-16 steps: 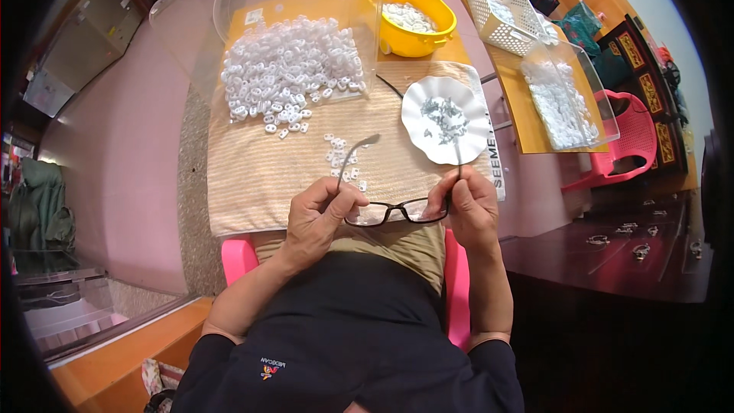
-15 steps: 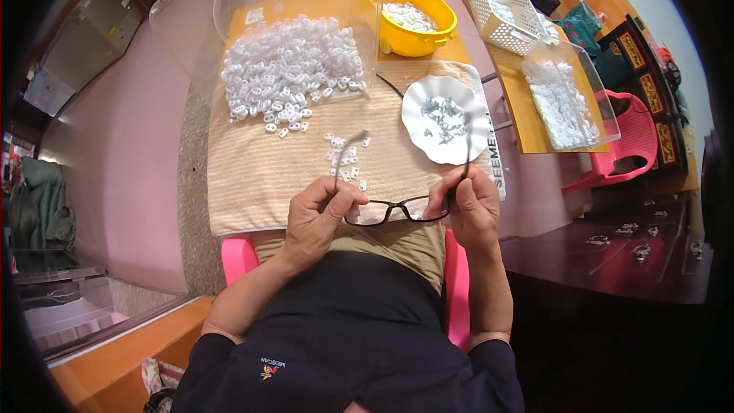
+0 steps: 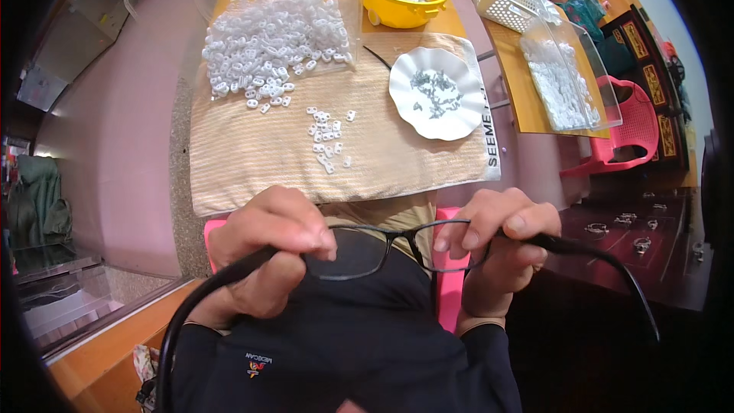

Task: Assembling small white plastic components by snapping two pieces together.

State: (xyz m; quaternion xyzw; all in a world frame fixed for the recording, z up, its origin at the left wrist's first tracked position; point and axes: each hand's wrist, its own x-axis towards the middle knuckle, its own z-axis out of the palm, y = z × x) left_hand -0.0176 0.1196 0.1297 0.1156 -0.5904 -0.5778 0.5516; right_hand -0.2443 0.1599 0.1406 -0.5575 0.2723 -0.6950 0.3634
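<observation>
A pair of black-framed eyeglasses [image 3: 390,235] is held up close in front of me, above my lap. My left hand [image 3: 267,245] pinches the frame where the left lens meets its temple arm. At the other hinge my right hand [image 3: 505,237] grips the frame, its fingertips over the edge of the right lens. Both temple arms are unfolded and point back toward me. Beyond the hands, small white two-holed plastic pieces [image 3: 326,136] lie loose on a beige towel [image 3: 252,153]. A white scalloped plate [image 3: 459,124] on the towel's right carries small dark grey bits.
A clear plastic bin [image 3: 356,15] tipped toward me spills a heap of white pieces [image 3: 275,38]. Behind the plate is a yellow tub [image 3: 436,8]. To the right, a side table carries a white basket [image 3: 489,0] and a clear box [image 3: 562,88], near a pink chair [image 3: 634,122].
Both hands have lifted the eyeglasses from the towel's near edge toward me. The temple arms, which pointed away over the towel, now point back at me. The view has shifted slightly.
</observation>
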